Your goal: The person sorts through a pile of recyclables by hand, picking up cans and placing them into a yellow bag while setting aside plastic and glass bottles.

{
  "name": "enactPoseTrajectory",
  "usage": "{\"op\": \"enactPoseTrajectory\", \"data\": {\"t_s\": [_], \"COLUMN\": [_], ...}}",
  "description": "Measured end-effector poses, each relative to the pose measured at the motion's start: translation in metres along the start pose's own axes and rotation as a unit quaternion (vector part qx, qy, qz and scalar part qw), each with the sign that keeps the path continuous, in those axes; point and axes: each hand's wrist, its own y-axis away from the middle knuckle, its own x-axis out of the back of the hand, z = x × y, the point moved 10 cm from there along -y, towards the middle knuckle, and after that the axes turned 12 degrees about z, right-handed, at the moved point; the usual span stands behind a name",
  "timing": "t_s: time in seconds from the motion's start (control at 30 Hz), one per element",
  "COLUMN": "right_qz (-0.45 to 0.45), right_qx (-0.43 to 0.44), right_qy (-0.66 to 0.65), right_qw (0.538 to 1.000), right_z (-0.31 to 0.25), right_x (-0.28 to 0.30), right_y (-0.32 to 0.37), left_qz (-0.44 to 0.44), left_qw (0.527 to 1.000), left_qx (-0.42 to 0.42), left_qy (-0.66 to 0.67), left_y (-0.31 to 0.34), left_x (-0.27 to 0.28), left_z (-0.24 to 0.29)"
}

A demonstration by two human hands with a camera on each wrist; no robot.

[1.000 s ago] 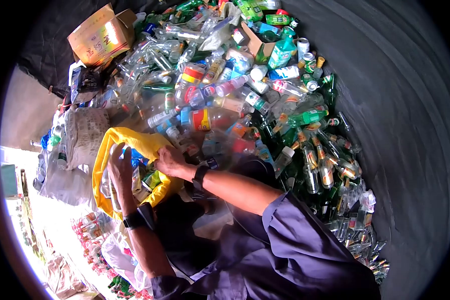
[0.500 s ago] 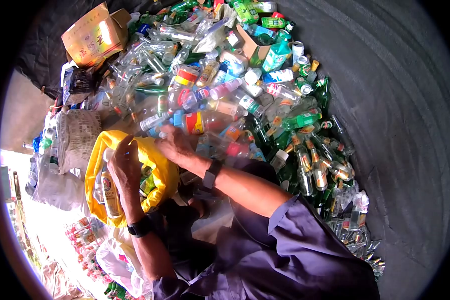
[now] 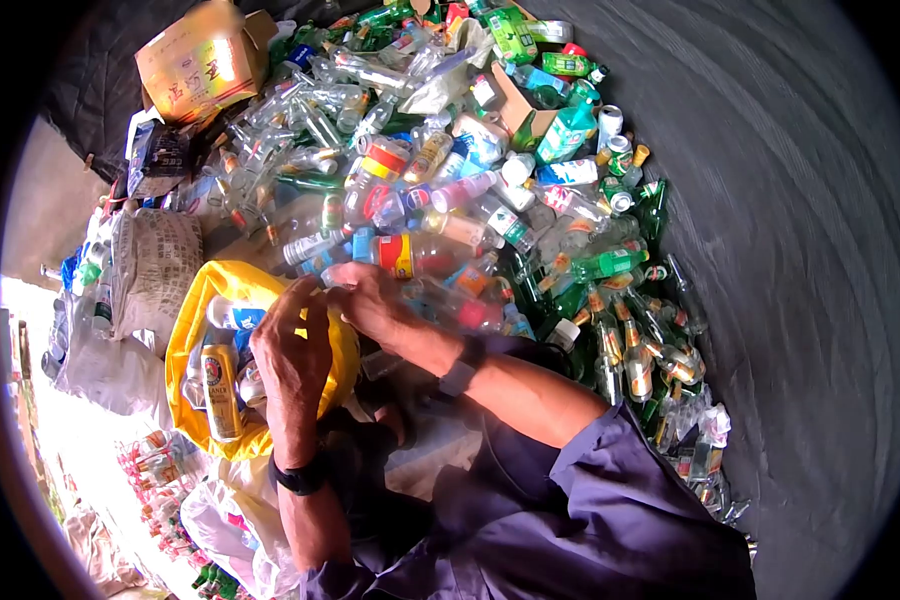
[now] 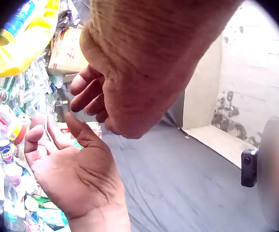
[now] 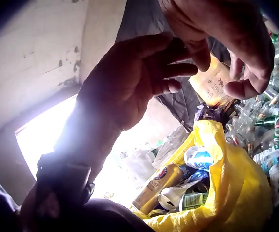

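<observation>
The yellow bag sat open-mouthed at the person's knees, and everything else is placed from it. Both hands hung above the bag's mouth, close together but not touching. The left hand was over the bag's near rim with its fingers loosely bent and nothing in them. The right hand was over the far rim, toward the bottle heap. In the left wrist view the right hand lay palm up, fingers relaxed and empty, just under the slack left hand. From the right wrist the left hand showed dark against the light, fingers spread, with the right hand above it, curved around nothing. Inside the bag a gold can lay slanted against the wall, with a crumpled blue-and-white container just beside it. A green-labelled can lay lower down. Beyond the bag rose a heap of clear plastic bottles, running into green glass bottles along the grey wall. A cardboard box stood at the far end of the heap, well apart from the bag. A white woven sack leaned just beside the bag on the side away from the wall. A dark band circled the left wrist and another band the right, above a blue sleeve.
</observation>
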Motion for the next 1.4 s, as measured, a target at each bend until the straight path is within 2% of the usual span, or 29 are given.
{"op": "enactPoseTrajectory", "data": {"t_s": [0.03, 0.07, 0.13, 0.17, 0.2, 0.27, 0.37, 0.4, 0.47, 0.53, 0.6, 0.7, 0.73, 0.8, 0.87, 1.0, 1.07, 1.13, 1.2, 1.27, 1.33, 1.4], "right_qz": [0.011, 0.009, -0.064, -0.053, -0.086, -0.036, -0.041, -0.037, 0.018, 0.062, 0.141, 0.179, 0.175, 0.221, 0.2, 0.216, 0.17, 0.179, 0.187, 0.21, 0.164, 0.156], "right_qx": [0.003, 0.005, -0.115, -0.098, -0.204, -0.26, -0.241, -0.233, -0.239, -0.242, -0.275, -0.308, -0.31, -0.365, -0.373, -0.401, -0.399, -0.394, -0.36, -0.381, -0.374, -0.34], "right_qy": [-0.058, -0.056, -0.22, -0.252, -0.266, -0.282, -0.284, -0.274, -0.208, -0.13, -0.065, -0.071, -0.069, -0.002, 0.002, -0.026, -0.053, -0.073, -0.151, -0.167, -0.128, 0.011], "right_qw": [0.998, 0.998, 0.967, 0.961, 0.938, 0.923, 0.927, 0.932, 0.948, 0.96, 0.949, 0.932, 0.932, 0.904, 0.906, 0.89, 0.9, 0.898, 0.901, 0.885, 0.904, 0.927], "right_z": [-0.001, -0.013, -0.021, -0.027, -0.031, -0.028, -0.003, 0.006, 0.04, 0.087, 0.153, 0.249, 0.25, 0.262, 0.281, 0.295, 0.301, 0.308, 0.304, 0.312, 0.31, 0.293], "right_x": [0.002, 0.009, 0.017, 0.027, 0.036, 0.065, 0.106, 0.121, 0.156, 0.188, 0.224, 0.267, 0.26, 0.262, 0.247, 0.207, 0.183, 0.172, 0.165, 0.169, 0.173, 0.182], "right_y": [-0.001, -0.001, 0.007, 0.002, 0.004, -0.01, -0.055, -0.07, -0.096, -0.12, -0.135, -0.153, -0.159, -0.157, -0.17, -0.178, -0.182, -0.181, -0.188, -0.184, -0.172, -0.158], "left_qz": [0.002, 0.004, -0.021, -0.033, -0.046, -0.058, -0.078, -0.074, -0.113, -0.138, -0.177, -0.203, -0.22, -0.223, -0.235, -0.227, -0.232, -0.254, -0.26, -0.268, -0.276, -0.282], "left_qw": [1.0, 0.999, 0.999, 0.999, 0.998, 0.994, 0.988, 0.989, 0.983, 0.981, 0.972, 0.967, 0.964, 0.964, 0.96, 0.964, 0.964, 0.959, 0.958, 0.956, 0.954, 0.952], "left_qx": [-0.017, -0.033, -0.015, 0.0, 0.015, 0.04, -0.06, -0.053, -0.08, -0.071, -0.105, -0.118, -0.119, -0.115, -0.103, -0.098, -0.085, -0.089, -0.084, -0.083, -0.083, -0.084], "left_qy": [0.005, 0.01, 0.034, 0.04, 0.045, 0.078, 0.115, 0.113, 0.122, 0.119, 0.114, 0.099, 0.094, 0.089, 0.11, 0.101, 0.102, 0.087, 0.088, 0.088, 0.089, 0.09], "left_y": [0.001, 0.002, 0.004, 0.007, 0.011, 0.014, 0.018, 0.019, 0.024, 0.026, 0.035, 0.039, 0.04, 0.039, 0.037, 0.033, 0.035, 0.037, 0.04, 0.041, 0.041, 0.042], "left_x": [0.001, 0.001, 0.0, -0.002, -0.005, -0.005, -0.006, -0.005, -0.007, -0.006, -0.012, -0.016, -0.018, -0.017, -0.017, -0.009, -0.01, -0.012, -0.013, -0.013, -0.012, -0.011], "left_z": [0.004, 0.009, 0.014, 0.013, 0.013, 0.017, 0.04, 0.038, 0.05, 0.053, 0.057, 0.053, 0.052, 0.051, 0.051, 0.051, 0.047, 0.046, 0.045, 0.045, 0.045, 0.045]}}
